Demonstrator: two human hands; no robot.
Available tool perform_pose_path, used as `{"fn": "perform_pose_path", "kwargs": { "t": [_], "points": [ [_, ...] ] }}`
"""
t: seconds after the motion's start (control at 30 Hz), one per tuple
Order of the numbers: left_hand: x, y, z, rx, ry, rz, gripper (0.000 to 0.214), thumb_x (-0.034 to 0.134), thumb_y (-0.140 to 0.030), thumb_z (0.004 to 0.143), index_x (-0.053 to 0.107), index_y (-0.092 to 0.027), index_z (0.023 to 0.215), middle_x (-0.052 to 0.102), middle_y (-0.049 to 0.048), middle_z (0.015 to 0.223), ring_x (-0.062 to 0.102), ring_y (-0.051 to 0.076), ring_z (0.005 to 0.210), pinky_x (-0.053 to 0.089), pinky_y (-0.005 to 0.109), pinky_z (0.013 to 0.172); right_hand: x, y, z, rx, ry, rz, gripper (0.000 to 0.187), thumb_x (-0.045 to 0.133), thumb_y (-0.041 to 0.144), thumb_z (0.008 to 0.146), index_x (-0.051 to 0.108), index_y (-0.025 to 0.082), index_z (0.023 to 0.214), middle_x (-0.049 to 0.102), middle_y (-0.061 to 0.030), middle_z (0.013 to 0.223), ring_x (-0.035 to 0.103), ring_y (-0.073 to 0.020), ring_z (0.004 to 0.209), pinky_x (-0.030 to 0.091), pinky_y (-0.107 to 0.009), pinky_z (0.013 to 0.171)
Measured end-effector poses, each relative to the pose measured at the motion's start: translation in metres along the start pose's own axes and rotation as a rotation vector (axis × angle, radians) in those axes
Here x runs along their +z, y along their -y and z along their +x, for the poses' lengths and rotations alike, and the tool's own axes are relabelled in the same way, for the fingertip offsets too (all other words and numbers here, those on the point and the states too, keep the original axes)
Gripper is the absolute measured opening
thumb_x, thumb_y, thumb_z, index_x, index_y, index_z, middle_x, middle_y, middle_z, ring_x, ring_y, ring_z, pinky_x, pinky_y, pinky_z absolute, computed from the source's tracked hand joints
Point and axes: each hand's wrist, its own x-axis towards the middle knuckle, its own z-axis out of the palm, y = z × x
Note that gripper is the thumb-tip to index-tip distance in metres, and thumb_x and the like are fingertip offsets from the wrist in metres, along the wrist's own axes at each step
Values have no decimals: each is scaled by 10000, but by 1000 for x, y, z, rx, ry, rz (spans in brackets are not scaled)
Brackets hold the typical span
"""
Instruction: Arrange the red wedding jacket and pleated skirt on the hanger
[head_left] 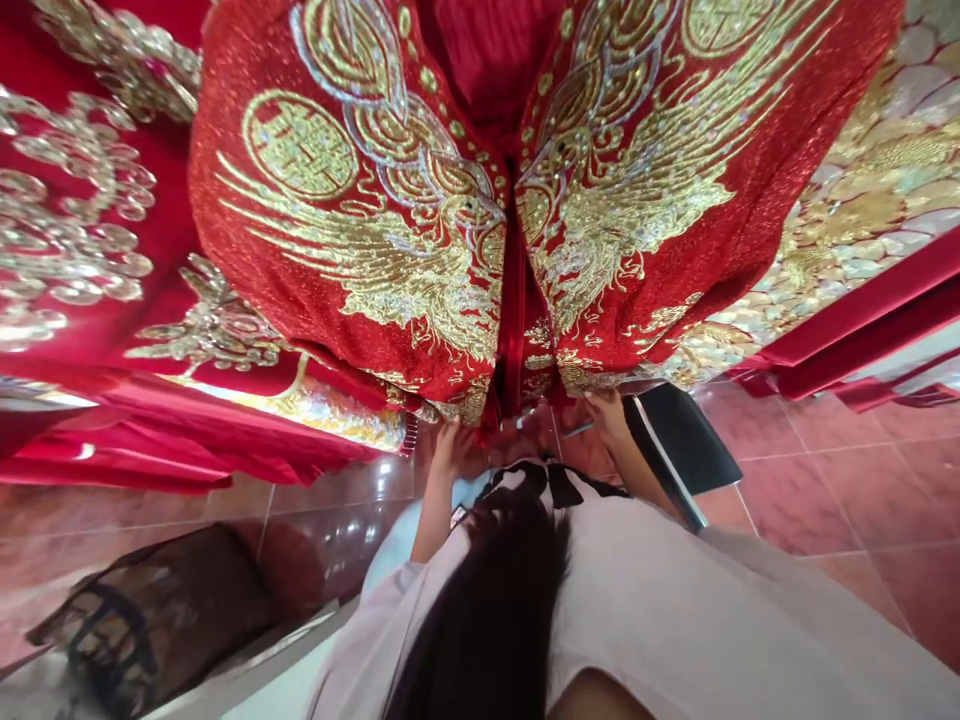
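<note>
A red, glittery jacket (420, 270) with gold bird embroidery and round gold emblems hangs in front of me, its two front panels slightly apart. Down at the bottom edge, my left hand (448, 440) has its fingers closed on the hem of the left panel. The hem of the right panel is pinched in my right hand (604, 410). Part of the fingers of both hands is hidden behind the cloth. Between the panels shows a darker red fabric (487, 50).
Red garments with clear jewelled ornaments (71, 220) hang at the left. Another with gold scale patterns (862, 210) is on the right. A dark flat object (686, 435) lies beyond my right arm. A brown bag (172, 620) rests lower left on the reddish tiled floor (847, 480).
</note>
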Motion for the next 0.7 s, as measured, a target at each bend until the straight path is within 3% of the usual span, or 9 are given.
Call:
{"fn": "perform_pose_path", "kwargs": {
  "t": [0.1,0.23,0.37,0.53,0.7],
  "points": [
    [9,-3,3,-120,24,-195,229,618,-343,833,600,-128,911,650,64,881,633,147,847,503,284,818,3,10,0,85,65,58,413,722,342,531,536,200,871,640,-12,826,611,-148,790,508,-332,824],
    [29,-10,-5,-221,51,-342,236,722,-226,700,593,-135,875,657,40,852,633,131,761,512,260,757,18,14,-16,194,127,97,426,758,266,477,567,199,852,659,-23,824,628,-175,798,528,-350,798],
    [50,-18,-21,-278,74,-413,246,731,-123,652,603,-134,862,654,17,812,625,118,723,505,230,729,38,14,-35,268,134,129,421,749,227,463,583,194,849,654,-13,779,634,-178,754,550,-340,733],
    [74,-27,-33,-272,93,-457,278,688,-100,684,617,-162,946,663,0,881,630,118,817,495,232,823,57,20,-44,309,144,163,419,751,228,482,598,196,870,635,0,692,608,-160,608,530,-299,579],
    [91,-36,-40,-215,120,-500,353,666,-97,708,609,-178,1047,670,27,996,631,150,941,483,264,904,66,28,-50,269,151,202,525,795,166,430,593,194,913,647,21,709,626,-155,661,543,-303,662]
  ]
}}
